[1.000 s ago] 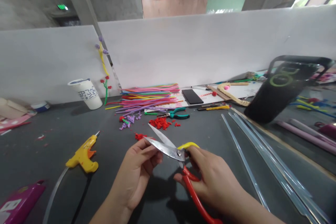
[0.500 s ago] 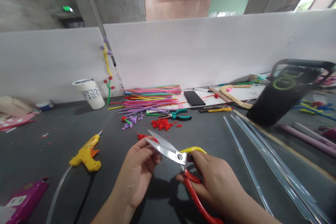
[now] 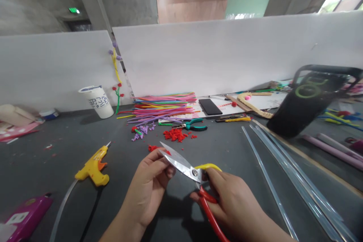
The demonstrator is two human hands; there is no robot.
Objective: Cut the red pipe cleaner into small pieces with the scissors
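Note:
My right hand grips scissors with one red and one yellow handle. Their blades point up and left, a little apart. Thumb and fingers of my left hand are pinched together at the blade tips, on a small red piece that looks like pipe cleaner; the blade hides most of it. Behind these fingers, several more red bits lie on the table. Farther back sits a pile of short red pieces, with short purple pieces to its left.
Left stands a yellow glue gun; a white paper cup is behind it. Long pipe cleaners, pliers and a phone lie at the back. Right are clear glue sticks and a black container.
The scissors' blades and handles have drawn slightly closer together in my right hand. My left hand stays nearly still.

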